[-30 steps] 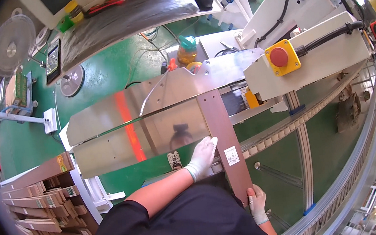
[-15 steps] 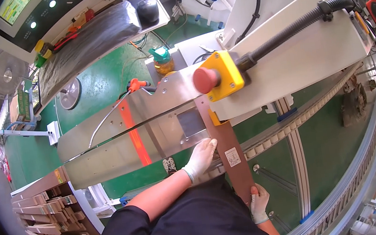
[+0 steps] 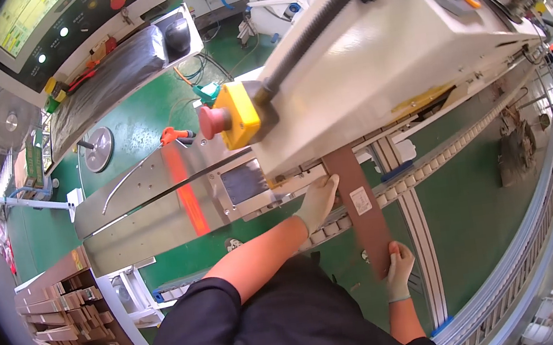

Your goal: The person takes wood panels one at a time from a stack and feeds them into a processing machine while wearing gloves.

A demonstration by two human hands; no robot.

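Observation:
A long brown plank (image 3: 366,213) with a small white label lies across the roller track (image 3: 429,166), its far end under the white machine housing (image 3: 380,61). My left hand (image 3: 317,202), in a light glove, presses flat against the plank's left edge near the machine's mouth. My right hand (image 3: 398,271), also gloved, grips the plank's near end. A red push button on a yellow box (image 3: 230,116) sticks out of the housing just above my left hand.
A shiny steel cover (image 3: 155,202) with an orange-red stripe runs left of the machine. Stacked brown planks (image 3: 65,319) sit at lower left. A control panel with a screen (image 3: 54,20) stands at the back. Green floor and a long conveyor rail (image 3: 529,237) lie to the right.
The plank has slid further under the white housing, and both hands have followed it. My head has tilted, so the machine and its red button now sit higher and closer.

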